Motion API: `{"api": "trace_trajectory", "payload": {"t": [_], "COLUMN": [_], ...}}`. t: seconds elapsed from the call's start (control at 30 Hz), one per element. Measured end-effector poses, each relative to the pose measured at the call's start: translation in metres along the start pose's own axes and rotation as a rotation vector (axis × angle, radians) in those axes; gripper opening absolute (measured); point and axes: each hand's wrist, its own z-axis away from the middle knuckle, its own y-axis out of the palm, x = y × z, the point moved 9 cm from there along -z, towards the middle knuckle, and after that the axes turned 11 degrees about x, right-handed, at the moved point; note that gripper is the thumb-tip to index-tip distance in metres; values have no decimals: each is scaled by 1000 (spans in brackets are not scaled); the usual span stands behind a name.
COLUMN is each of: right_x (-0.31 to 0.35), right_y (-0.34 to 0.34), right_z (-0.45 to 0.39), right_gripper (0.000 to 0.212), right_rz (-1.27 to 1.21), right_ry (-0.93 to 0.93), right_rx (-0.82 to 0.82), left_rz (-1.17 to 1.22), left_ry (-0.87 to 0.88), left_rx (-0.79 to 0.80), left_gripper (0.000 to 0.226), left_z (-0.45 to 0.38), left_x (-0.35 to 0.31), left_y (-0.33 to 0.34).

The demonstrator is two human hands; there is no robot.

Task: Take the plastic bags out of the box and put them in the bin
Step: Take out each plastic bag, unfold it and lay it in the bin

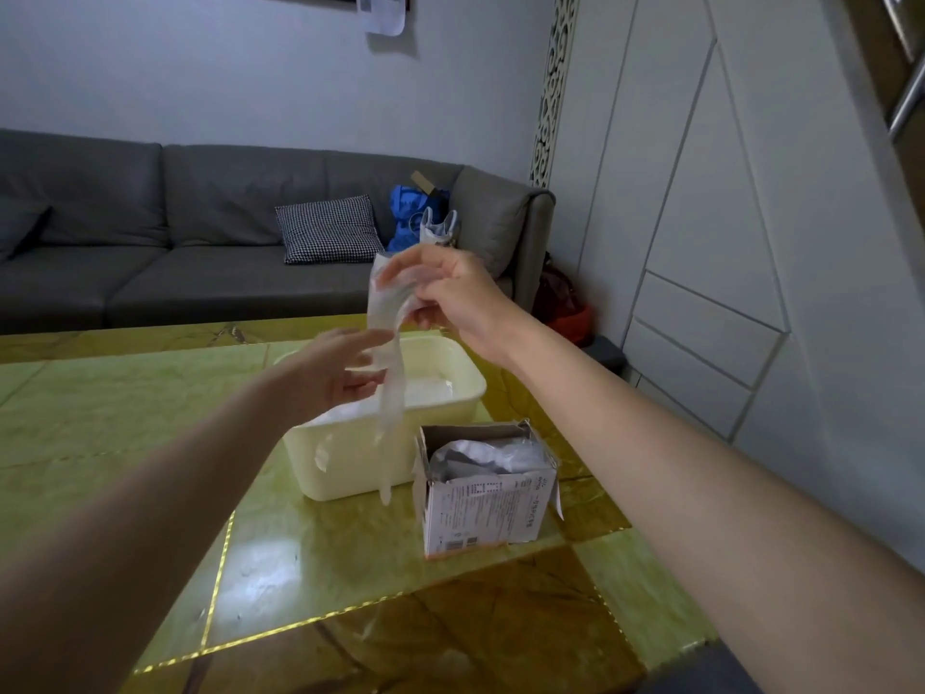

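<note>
The right hand [443, 293] pinches the top of a clear plastic bag [388, 353] between thumb and curled fingers, and the bag hangs down from it in a long strip over the cream bin [345, 468] below. The left hand [333, 375] reaches in just beneath the right with fingers spread and relaxed, beside the hanging strip; whether it touches it I cannot tell. Below the right hand, just beside the bin, the torn-open cardboard box [480, 498] stands on the green table [125, 418] with more crumpled plastic inside.
</note>
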Motion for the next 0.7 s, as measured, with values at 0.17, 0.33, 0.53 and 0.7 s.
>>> {"api": "trace_trajectory", "payload": {"t": [0.17, 0.33, 0.53, 0.7], "right_x": [-12, -79, -129, -129], "right_y": [-18, -30, -27, -24], "right_z": [-19, -30, -24, -29], "right_gripper": [35, 46, 56, 36], "right_rz": [-24, 172, 508, 1021], "right_ry": [36, 266, 480, 527], "right_rx": [-94, -110, 5, 168], "left_rz": [-29, -618, -1417, -1524], "left_ry": [55, 143, -75, -306], "left_rx": [-346, -756, -47, 64], "left_gripper": [22, 41, 54, 55], "left_z": [8, 19, -39, -62], "left_x": [-3, -32, 7, 41], "left_y": [-57, -111, -38, -29]}}
